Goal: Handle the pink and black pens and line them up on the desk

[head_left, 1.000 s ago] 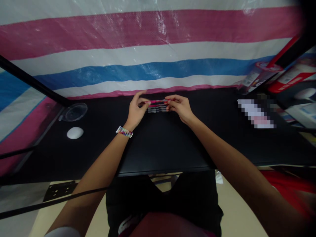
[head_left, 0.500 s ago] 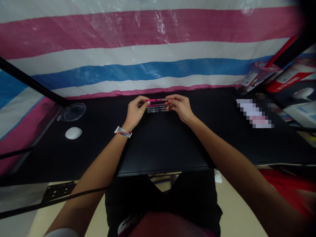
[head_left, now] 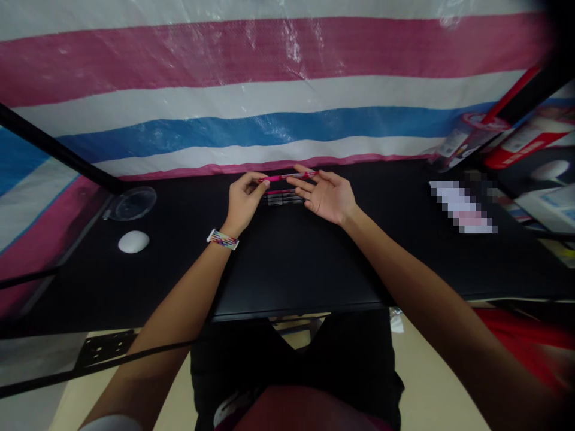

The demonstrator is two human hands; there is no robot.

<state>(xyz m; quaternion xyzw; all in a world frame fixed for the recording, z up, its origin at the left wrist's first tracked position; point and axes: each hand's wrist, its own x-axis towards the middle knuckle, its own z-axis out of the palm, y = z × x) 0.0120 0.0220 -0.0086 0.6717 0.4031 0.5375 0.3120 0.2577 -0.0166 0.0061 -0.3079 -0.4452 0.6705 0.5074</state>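
A pink pen [head_left: 277,178] is held level above the back of the black table, its right end slightly raised. My left hand [head_left: 245,200] pinches its left end between thumb and fingers. My right hand [head_left: 330,194] is turned palm up with fingers spread. The pen's right part lies across those fingers, and the thumb tip is near its end. Just below, several pens [head_left: 283,199] lie side by side on the table between my hands, dark ones and one pinkish. My fingers partly cover their ends.
On the left are a white rounded object [head_left: 133,242] and a clear round lid [head_left: 133,203]. To the right lies a pixelated item [head_left: 465,206], with a clear cup-like container [head_left: 465,140] behind it. A striped plastic sheet [head_left: 251,129] hangs along the table's back edge.
My right hand has loosened its pinch, turned palm up and spread its fingers, shifting slightly right. The pen's right end has risen a little. My left hand keeps its pinch, moving slightly left.
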